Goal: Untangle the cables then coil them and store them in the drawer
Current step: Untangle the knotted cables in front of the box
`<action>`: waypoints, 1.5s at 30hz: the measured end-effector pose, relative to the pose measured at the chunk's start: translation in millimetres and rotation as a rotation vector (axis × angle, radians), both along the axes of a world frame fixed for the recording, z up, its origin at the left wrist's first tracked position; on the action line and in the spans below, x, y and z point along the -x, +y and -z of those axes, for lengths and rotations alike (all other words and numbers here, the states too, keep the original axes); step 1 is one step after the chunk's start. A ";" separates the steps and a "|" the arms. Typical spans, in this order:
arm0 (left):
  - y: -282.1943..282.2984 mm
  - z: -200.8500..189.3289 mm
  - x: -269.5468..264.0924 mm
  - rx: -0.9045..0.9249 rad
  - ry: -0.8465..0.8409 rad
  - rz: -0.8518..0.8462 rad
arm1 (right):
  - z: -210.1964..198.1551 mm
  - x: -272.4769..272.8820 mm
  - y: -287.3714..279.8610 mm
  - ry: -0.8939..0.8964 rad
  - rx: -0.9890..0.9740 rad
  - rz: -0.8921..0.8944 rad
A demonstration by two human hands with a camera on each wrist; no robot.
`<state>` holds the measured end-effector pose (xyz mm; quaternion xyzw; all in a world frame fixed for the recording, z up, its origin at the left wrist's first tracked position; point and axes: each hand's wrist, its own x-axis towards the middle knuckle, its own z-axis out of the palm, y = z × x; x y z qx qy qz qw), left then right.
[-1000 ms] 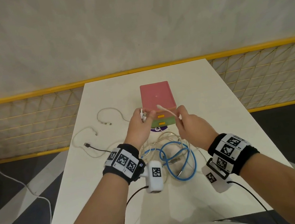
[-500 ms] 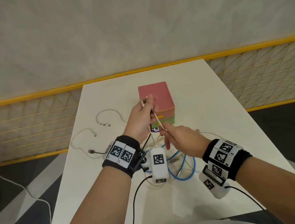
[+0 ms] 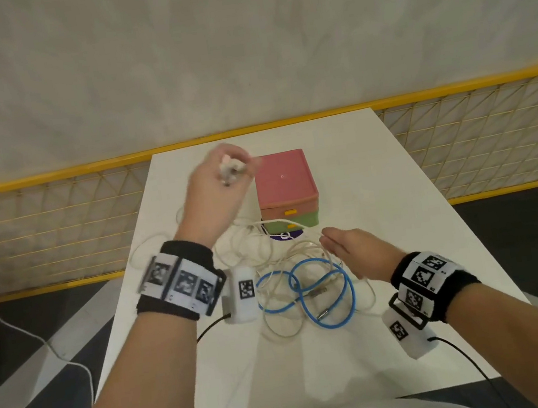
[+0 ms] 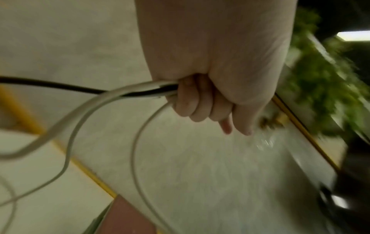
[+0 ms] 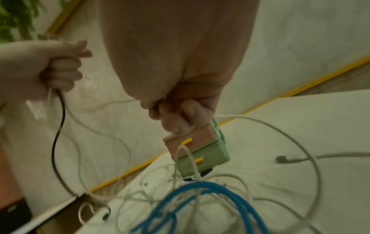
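Observation:
My left hand point(image 3: 228, 171) is raised left of the drawer unit point(image 3: 284, 184), blurred. In the left wrist view its fist point(image 4: 192, 101) grips white cables together with a black cable point(image 4: 50, 84); these trail down toward the table. My right hand point(image 3: 326, 239) hovers low over the tangle of white cables point(image 3: 267, 249), in front of the unit. In the right wrist view its curled fingers point(image 5: 170, 117) pinch a thin white cable. A blue cable point(image 3: 351, 285) lies looped in the tangle. The unit has a pink upper and a green lower drawer point(image 5: 202, 152), both closed.
The white table point(image 3: 401, 219) is narrow, with dark floor on both sides. A yellow-framed mesh fence point(image 3: 54, 213) and a pale wall stand behind it. A loose white cord point(image 3: 37, 336) runs across the floor at left. A dark purple disc point(image 3: 294, 234) lies under the unit's front.
My left hand has lifted up and to the left, drawing its cables with it. My right hand has dropped down and to the right, over the tangle. The hands have moved apart.

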<state>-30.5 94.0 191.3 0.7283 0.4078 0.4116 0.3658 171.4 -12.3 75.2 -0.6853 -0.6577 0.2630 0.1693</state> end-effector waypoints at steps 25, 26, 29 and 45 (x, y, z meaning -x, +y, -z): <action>-30.5 81.1 -34.7 0.017 0.325 0.156 | -31.2 13.7 15.6 0.191 -0.213 -0.056; -27.9 76.6 -34.6 0.045 0.277 0.114 | -31.1 13.1 14.7 0.219 -0.205 -0.049; -6.5 52.5 -21.3 0.117 0.074 -0.144 | -23.9 3.8 8.6 0.280 -0.139 0.013; -31.9 67.8 -30.5 -0.177 0.395 0.171 | -42.0 21.2 20.1 0.236 -0.215 -0.066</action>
